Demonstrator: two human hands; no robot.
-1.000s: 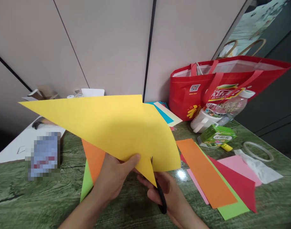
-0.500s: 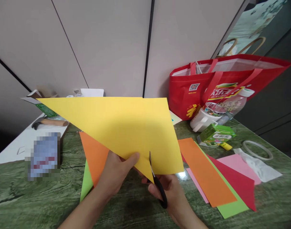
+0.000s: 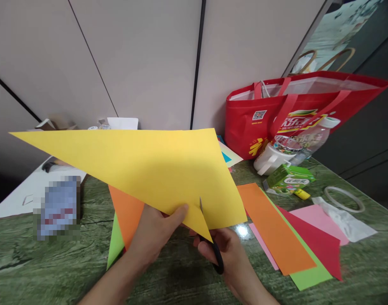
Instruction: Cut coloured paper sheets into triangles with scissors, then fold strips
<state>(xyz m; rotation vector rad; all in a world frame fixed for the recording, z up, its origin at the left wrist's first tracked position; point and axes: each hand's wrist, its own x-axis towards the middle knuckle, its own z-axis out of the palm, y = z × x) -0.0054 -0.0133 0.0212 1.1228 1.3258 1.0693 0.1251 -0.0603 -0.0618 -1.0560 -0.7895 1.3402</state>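
A large sheet of yellow paper (image 3: 139,165) is held up over the table, one long point reaching far left. My left hand (image 3: 160,226) pinches its lower edge, thumb on top and fingers hidden beneath. In my right hand (image 3: 225,250) is a pair of scissors (image 3: 218,256) with black handles, my fingers wrapped round them. One blade tip shows above the paper, and a cut runs in from the lower edge between the two hands. The rest of the blades is hidden by the yellow flap.
Orange paper (image 3: 276,233) lies over green, red and pink sheets at the right; more orange paper (image 3: 126,212) lies at the left. Behind stand a red bag (image 3: 245,123), a white mug (image 3: 268,159), a bottle (image 3: 321,131) and a green carton (image 3: 287,180). A tape ring (image 3: 344,199) lies far right.
The yellow paper has turned slightly and its long point has shifted left, covering more of the hammer. The flap beside the cut now covers more of the scissors. Both hands stay nearly in place.
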